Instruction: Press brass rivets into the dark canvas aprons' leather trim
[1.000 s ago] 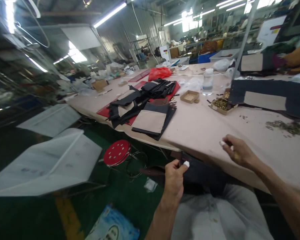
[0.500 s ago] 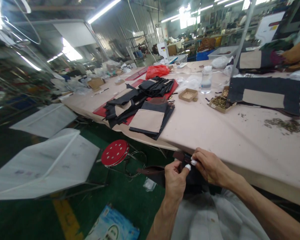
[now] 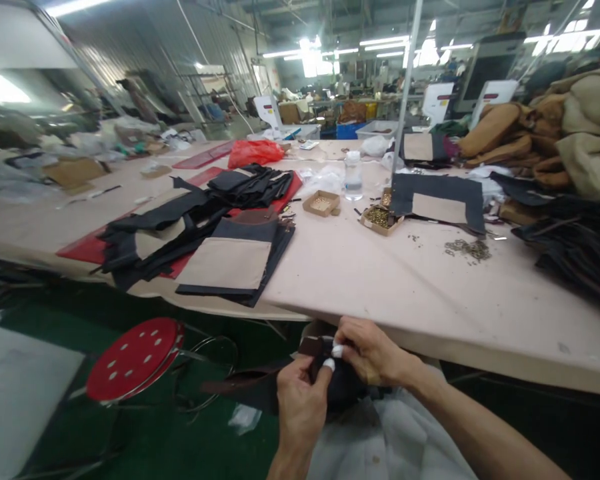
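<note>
Over my lap, just below the table's front edge, lies a dark fabric piece with brown leather trim (image 3: 257, 388). My left hand (image 3: 301, 399) pinches it from the near side, by a short brown leather tab (image 3: 310, 345). Opposite, the fingers of my right hand (image 3: 369, 350) close on the same spot. White wraps cover fingertips on both hands, and these almost meet. Whatever small part sits between the fingertips is too small to make out. The rest of the dark piece hangs partly hidden behind my hands.
A pale-covered table (image 3: 350, 280) holds stacked dark pieces with beige panels (image 3: 225, 263), a box of brass-coloured hardware (image 3: 380, 219), a second small box (image 3: 321, 203), scattered metal bits (image 3: 469, 251) and a clear bottle (image 3: 353, 177). A red stool (image 3: 133, 360) stands at left.
The view has swung to the right, showing more of the table's right side and brown cloth heaps. Both hands keep their pinch on the dark piece, with little visible shift between them.
</note>
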`<action>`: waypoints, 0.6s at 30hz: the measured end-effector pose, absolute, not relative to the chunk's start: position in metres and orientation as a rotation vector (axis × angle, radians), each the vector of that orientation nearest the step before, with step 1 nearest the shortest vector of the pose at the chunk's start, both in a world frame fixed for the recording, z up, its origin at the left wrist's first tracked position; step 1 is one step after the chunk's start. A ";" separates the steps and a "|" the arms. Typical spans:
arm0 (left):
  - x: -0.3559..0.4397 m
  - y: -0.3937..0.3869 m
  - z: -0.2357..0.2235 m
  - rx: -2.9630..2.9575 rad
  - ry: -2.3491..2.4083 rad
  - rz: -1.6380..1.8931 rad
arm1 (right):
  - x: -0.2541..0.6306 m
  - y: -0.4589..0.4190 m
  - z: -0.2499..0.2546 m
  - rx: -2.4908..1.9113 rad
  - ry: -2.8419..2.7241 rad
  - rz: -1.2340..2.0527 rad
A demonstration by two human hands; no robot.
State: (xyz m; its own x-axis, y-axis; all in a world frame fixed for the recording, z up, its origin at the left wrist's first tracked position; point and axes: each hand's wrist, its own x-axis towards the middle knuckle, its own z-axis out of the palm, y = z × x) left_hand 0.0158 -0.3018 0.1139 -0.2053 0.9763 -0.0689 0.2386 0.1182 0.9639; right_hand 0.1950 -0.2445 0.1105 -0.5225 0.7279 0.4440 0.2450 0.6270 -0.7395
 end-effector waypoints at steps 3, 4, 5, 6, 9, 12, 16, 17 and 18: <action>0.016 -0.303 0.113 1.258 1.578 1.121 | 0.194 -0.245 0.105 -0.861 -1.891 0.975; 0.017 -0.303 0.113 1.269 1.580 1.113 | 0.193 -0.244 0.103 -0.907 -1.837 1.027; 0.017 -0.302 0.112 1.278 1.581 1.106 | 0.193 -0.244 0.101 -0.948 -1.792 1.075; 0.017 -0.301 0.112 1.285 1.578 1.100 | 0.193 -0.244 0.099 -0.983 -1.754 1.118; 0.018 -0.297 0.111 1.301 1.546 1.085 | 0.194 -0.244 0.096 -1.049 -1.668 1.196; 0.022 -0.293 0.111 1.322 1.496 1.083 | 0.196 -0.242 0.095 -1.074 -1.625 1.253; 0.025 -0.287 0.104 1.280 1.533 1.081 | 0.212 -0.218 0.087 -0.979 -1.641 1.441; 0.024 -0.285 0.100 1.260 1.567 1.086 | 0.222 -0.205 0.083 -0.961 -1.648 1.445; 0.022 -0.283 0.097 1.233 1.604 1.102 | 0.235 -0.188 0.078 -0.977 -1.649 1.398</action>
State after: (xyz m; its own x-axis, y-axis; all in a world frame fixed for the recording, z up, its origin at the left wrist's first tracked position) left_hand 0.0216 -0.2834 0.0969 -0.1907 0.9775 -0.0902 0.2667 0.1400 0.9535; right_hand 0.2354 -0.1875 0.0783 -0.4274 0.9016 0.0664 0.0818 0.1117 -0.9904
